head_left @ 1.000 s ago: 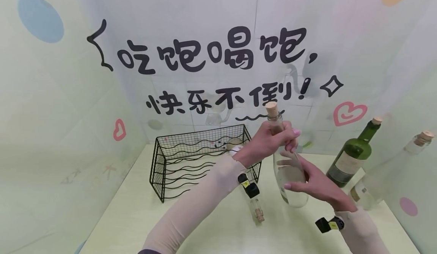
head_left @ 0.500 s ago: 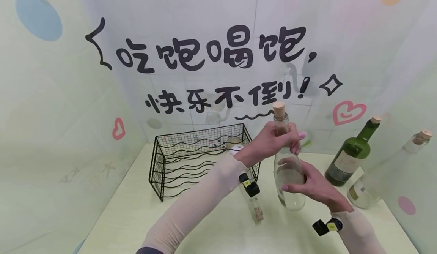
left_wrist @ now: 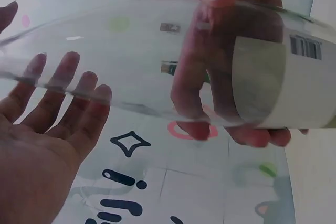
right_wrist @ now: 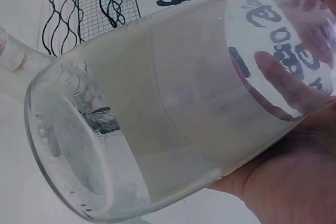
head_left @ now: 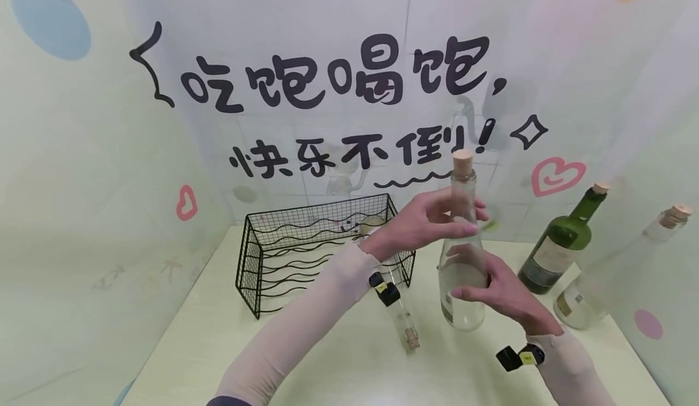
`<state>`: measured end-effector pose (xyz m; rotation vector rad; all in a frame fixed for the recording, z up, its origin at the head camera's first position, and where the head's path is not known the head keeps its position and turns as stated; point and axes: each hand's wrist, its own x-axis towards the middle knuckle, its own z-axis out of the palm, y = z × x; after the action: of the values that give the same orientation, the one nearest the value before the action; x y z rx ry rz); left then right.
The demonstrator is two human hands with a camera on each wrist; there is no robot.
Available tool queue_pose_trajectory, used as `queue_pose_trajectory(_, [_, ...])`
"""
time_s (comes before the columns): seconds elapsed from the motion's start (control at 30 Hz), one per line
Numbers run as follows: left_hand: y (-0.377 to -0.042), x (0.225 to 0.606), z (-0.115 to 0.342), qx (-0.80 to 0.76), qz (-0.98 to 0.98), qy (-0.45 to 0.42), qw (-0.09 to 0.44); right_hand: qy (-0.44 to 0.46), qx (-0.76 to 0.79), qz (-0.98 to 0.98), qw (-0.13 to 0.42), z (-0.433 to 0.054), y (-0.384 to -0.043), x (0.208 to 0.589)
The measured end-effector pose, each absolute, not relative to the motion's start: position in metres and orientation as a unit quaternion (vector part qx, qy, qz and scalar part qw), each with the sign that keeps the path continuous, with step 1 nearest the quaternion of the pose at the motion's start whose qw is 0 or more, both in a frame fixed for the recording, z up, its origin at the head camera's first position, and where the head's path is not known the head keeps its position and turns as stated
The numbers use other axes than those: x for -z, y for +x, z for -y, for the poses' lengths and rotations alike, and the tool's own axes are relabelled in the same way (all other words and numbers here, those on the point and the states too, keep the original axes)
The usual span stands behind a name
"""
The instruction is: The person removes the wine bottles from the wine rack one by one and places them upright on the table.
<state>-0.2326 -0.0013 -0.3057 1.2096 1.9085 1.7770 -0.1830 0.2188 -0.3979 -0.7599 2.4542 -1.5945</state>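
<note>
A clear glass bottle point(head_left: 463, 269) with a cork point(head_left: 462, 163) in its mouth stands nearly upright, just right of the wire rack. My right hand point(head_left: 508, 284) grips its lower body, the thumb on the near side and the fingers round the far side. In the left wrist view the right hand's fingers point(left_wrist: 191, 98) curl around the glass near a pale label point(left_wrist: 257, 77). My left hand point(head_left: 420, 218) is at the neck, its fingers loosely extended behind the glass. The right wrist view shows the bottle's base point(right_wrist: 68, 150) close up.
A black wire rack point(head_left: 317, 205) with wavy bars stands at the back left. In front of it lies another clear corked bottle point(head_left: 406, 327), partly hidden by my left arm. To the right stand a green corked bottle point(head_left: 557, 245) and a clear corked bottle point(head_left: 581, 303).
My left fingers have loosened from round the neck and straightened. The bottle has shifted slightly right and become more upright, with my right hand still holding its body.
</note>
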Motion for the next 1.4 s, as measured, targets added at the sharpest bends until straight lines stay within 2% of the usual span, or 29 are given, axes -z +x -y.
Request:
queue_pose_trajectory(0.17, [-0.239,0.315,0.016,-0.598,-0.676,0.412,0.123,-0.248,0.524,-0.814,0.031,-0.223,-0.184,0.394])
queue_pose_trajectory(0.47, [-0.244,0.336,0.051,-0.547,-0.759,0.343,0.084,-0.249,0.539,-0.804,0.010,-0.234,-0.188,0.390])
queue_pose_trajectory(0.87, [-0.246,0.390,0.099,-0.456,-0.843,0.284,0.024,-0.195,0.506,-0.839,-0.040,-0.254,-0.204,0.390])
queue_pose_trajectory(1.4, [-0.223,0.444,0.133,-0.288,-0.921,0.264,-0.008,-0.109,0.536,-0.836,-0.039,-0.275,-0.235,0.404])
